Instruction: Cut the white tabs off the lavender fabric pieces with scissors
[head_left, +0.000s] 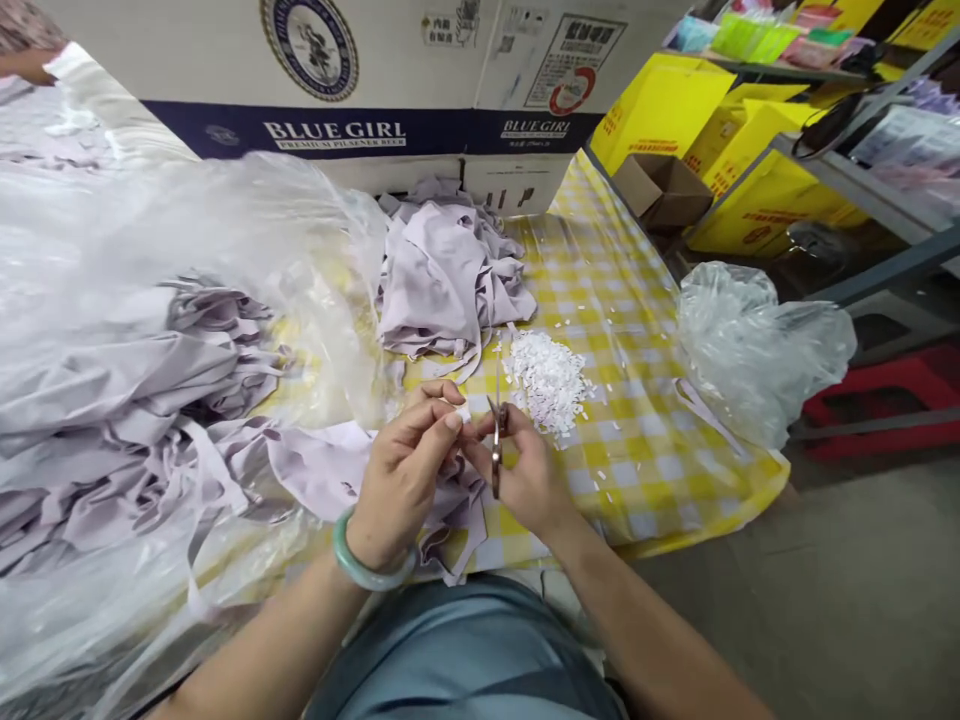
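Note:
My left hand [415, 450] is closed in a pinch on a small white tag [463, 411] at the edge of a pale lilac cloth piece [322, 465], which trails off to the left and below the hand. Small scissors [496, 445] are in my right hand [525, 470], its fingers through the handles and the blades pointing away from me. The fingertips of both hands almost meet beside the tag. Just beyond the right hand lies a heap of small white tags [549, 382], with loose ones scattered around. A pile of lilac cloth pieces [446, 270] rests behind the hands.
More lilac cloth [142, 390] fills clear plastic sheeting [225, 220] at left. A large carton [435, 60] stands at the back of the yellow checked tablecloth [637, 420]. At the right edge sits a clear plastic bag [757, 340]; beyond it are shelves [862, 180] and yellow bags [667, 105].

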